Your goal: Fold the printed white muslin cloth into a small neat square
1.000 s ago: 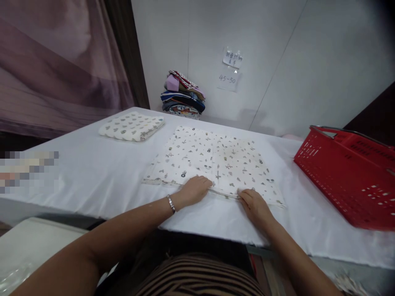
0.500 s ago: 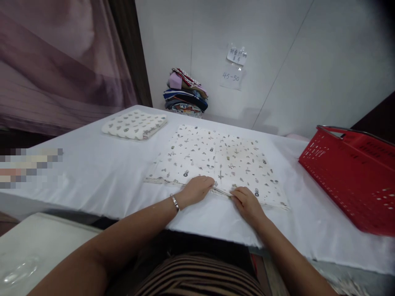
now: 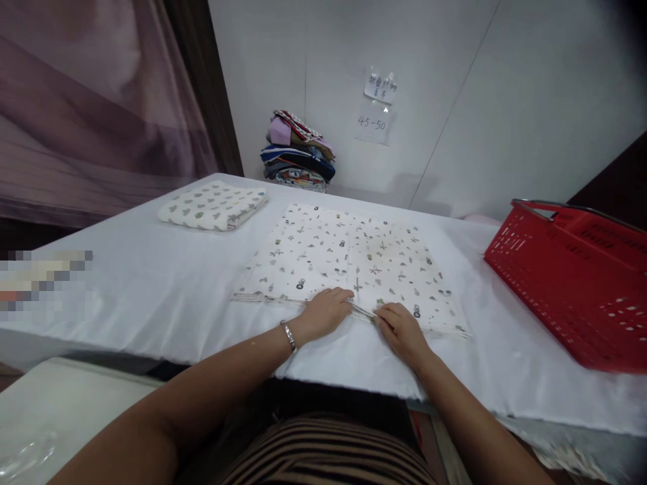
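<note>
A white printed cloth (image 3: 323, 256), folded in layers, lies flat in front of me with a crease down its middle. My left hand (image 3: 328, 310) grips its near edge just left of the crease, fingers closed over the layers. To the right of the crease, my right hand (image 3: 402, 330) pinches the same edge between thumb and fingers. Between the two hands the edge is lifted slightly. Farther back on the left sits another folded cloth (image 3: 212, 205), thick and white with grey shapes, touched by neither hand.
A red plastic basket (image 3: 566, 289) with a handle stands on the right of the white-covered table (image 3: 136, 289). Behind the table, a stack of folded fabrics (image 3: 298, 151) rises by the wall. Paper signs (image 3: 374, 124) hang on the wall. A pale surface (image 3: 65, 411) is at lower left.
Both hands keep hold of the cloth's near edge, with hardly any movement. The whole view has shifted slightly, so the basket and wall items appear a little farther left.
</note>
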The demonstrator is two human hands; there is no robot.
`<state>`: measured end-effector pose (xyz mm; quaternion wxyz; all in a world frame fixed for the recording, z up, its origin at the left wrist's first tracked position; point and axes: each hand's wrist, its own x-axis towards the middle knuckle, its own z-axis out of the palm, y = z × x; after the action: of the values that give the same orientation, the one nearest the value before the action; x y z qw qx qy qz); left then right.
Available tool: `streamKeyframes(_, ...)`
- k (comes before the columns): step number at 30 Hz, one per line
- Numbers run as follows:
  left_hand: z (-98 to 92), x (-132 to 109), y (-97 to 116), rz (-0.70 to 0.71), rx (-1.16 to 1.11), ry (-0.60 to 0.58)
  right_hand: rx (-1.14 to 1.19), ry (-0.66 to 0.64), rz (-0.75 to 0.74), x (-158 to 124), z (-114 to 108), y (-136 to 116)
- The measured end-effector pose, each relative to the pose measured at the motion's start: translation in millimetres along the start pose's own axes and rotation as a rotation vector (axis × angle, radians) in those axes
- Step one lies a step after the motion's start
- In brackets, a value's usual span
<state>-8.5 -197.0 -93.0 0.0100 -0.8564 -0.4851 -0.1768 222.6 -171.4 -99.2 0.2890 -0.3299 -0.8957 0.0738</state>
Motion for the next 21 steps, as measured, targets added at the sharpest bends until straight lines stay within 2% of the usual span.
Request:
streamKeyframes(9, -7.4, -8.7, 6.5, 0.162, 0.053, 0.023, 0.017, 0.025, 0.008, -1.3, 1.8, -0.2)
streamKeyframes(16, -5.7, -4.6, 5.8, 0.026, -0.12, 0.036, -0.058, -0.014, -0.016, -1.3, 0.9, -2.6)
streamKeyframes(21, -3.0, -3.2, 5.4, 0.038, -0.109, 0.025, -0.057, -0.008, -0.024, -1.5, 0.5, -3.7)
